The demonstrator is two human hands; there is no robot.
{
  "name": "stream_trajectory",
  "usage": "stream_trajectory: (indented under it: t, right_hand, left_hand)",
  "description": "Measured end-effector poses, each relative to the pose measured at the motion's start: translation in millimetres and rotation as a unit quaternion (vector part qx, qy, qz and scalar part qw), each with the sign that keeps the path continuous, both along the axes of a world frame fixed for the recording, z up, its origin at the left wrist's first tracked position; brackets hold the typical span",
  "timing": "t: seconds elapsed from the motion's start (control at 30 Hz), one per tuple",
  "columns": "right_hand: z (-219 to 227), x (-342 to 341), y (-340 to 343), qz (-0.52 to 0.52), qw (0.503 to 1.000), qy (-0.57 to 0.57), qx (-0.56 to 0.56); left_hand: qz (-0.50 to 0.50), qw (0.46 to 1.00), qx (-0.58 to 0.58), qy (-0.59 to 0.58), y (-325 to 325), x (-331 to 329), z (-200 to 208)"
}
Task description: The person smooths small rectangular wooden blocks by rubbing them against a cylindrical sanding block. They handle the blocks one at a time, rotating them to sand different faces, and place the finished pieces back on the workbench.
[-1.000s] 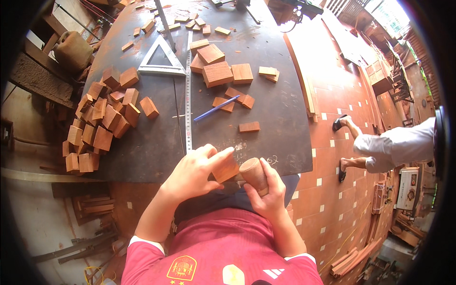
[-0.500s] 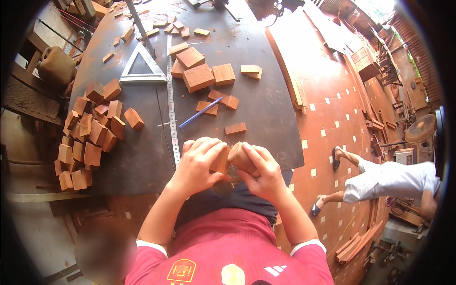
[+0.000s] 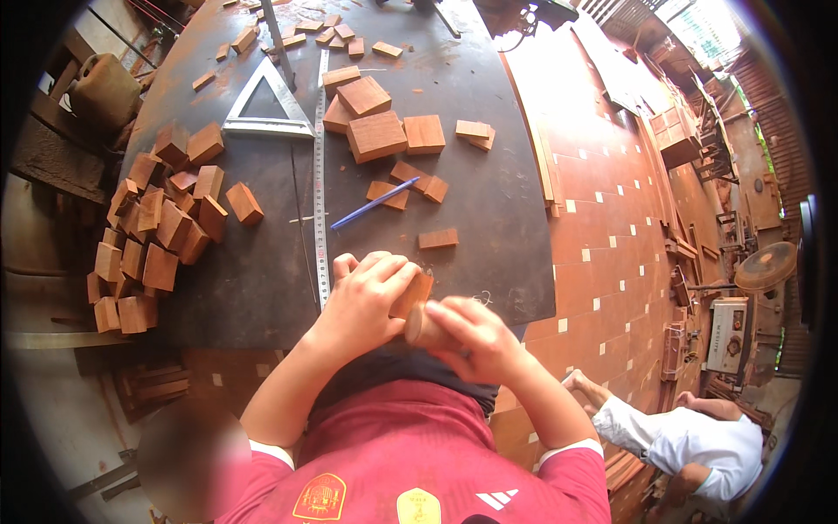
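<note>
At the near edge of the bench [image 3: 502, 218], the left hand [image 3: 367, 297] grips a block [image 3: 413, 297] and the right hand [image 3: 480, 337] wraps a cylinder [image 3: 422, 327], held close together, perhaps so each piece steadies the other.

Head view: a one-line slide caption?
Hands hold a wooden block and a rounded wooden piece close together by a dark table.

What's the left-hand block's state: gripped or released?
Gripped: the left hand curls around the block, one face showing. Touching the table: cannot tell.
</note>
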State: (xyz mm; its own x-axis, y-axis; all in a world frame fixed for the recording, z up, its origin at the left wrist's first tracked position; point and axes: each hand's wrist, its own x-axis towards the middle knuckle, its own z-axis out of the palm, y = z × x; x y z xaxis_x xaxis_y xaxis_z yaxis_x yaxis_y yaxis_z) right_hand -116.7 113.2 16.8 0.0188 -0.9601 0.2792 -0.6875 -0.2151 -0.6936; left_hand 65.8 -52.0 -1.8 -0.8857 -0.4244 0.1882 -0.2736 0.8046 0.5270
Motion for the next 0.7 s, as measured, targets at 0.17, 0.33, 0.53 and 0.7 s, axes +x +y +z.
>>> stream_trajectory:
  t: [0.17,0.33,0.53,0.7]
  right_hand:
    - [-5,-14,-8,-0.053,0.999,0.004,-0.012]
    - [-5,-8,-1,-0.018,1.0,-0.004,-0.005]
    - [-6,-11,2,0.003,0.999,-0.035,0.019]
    - [-5,-23,-9,-0.024,1.0,0.014,-0.009]
  left_hand:
    - [-0.001,0.999,0.045,0.0,2,1,12]
    - [-0.031,0.999,0.027,-0.018,-4,5,17]
    - [-0.05,0.998,0.041,-0.026,-8,9,22]
    - [-0.054,0.997,0.052,-0.005,-9,10,15]
